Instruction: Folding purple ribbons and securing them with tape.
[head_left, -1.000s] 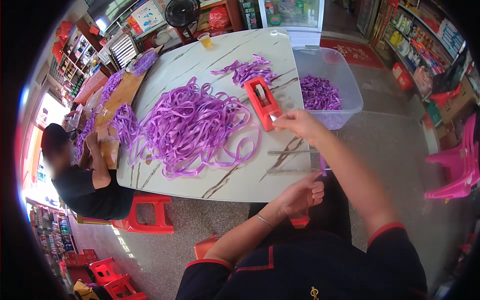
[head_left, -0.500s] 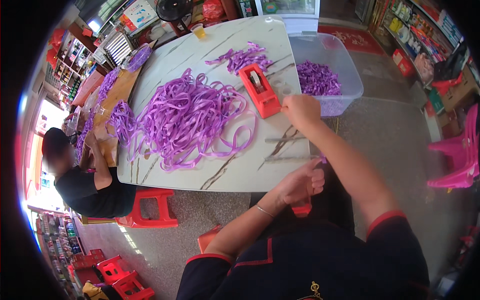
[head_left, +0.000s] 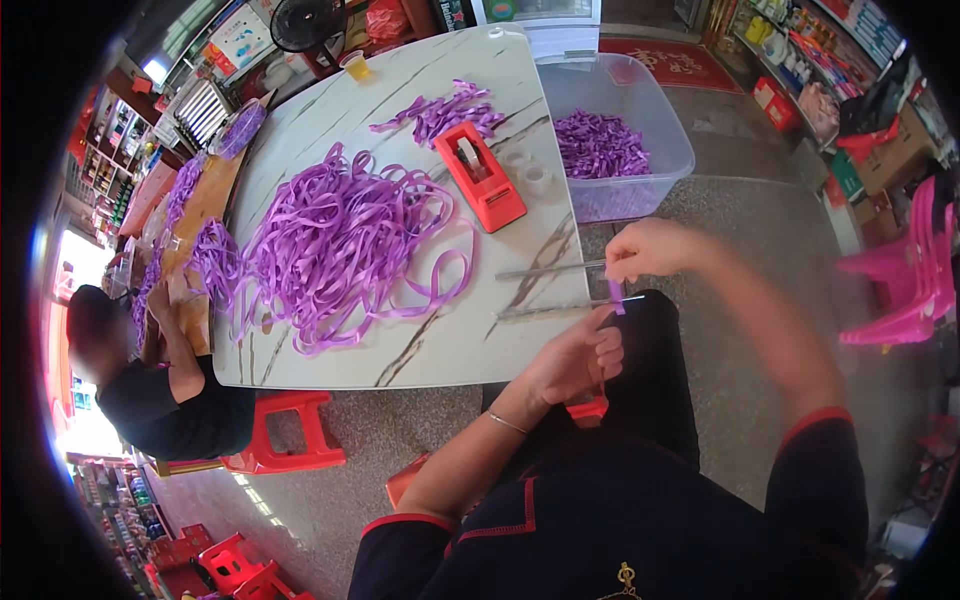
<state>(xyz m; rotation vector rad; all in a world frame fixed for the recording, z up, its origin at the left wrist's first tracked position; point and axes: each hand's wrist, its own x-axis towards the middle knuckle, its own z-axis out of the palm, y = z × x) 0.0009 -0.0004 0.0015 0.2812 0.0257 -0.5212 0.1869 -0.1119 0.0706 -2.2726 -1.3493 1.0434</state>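
A short piece of purple ribbon [head_left: 616, 294] is stretched between my hands, beside two thin metal rods that stick out past the table's right edge, the upper rod [head_left: 548, 270] and the lower rod [head_left: 545, 312]. My right hand [head_left: 645, 250] is closed, its fingertips pinching the ribbon's upper end; any tape there is too small to make out. Below, my left hand [head_left: 580, 358] has its fingers curled, with thumb and forefinger on the ribbon's lower end. A red tape dispenser [head_left: 492, 200] stands on the table, near a large heap of purple ribbon loops [head_left: 335, 250].
A smaller ribbon pile [head_left: 445, 115], clear tape rolls [head_left: 537, 180] and a cup [head_left: 355, 66] are on the marble-patterned table [head_left: 420, 350]. Beyond its right edge stands a clear bin [head_left: 670, 150] of purple ribbon pieces. A co-worker [head_left: 165, 380] sits at the left.
My right hand has left the tape dispenser's front end and come down to the ribbon by the rods. My left hand stays at the ribbon. The whole view has shifted somewhat.
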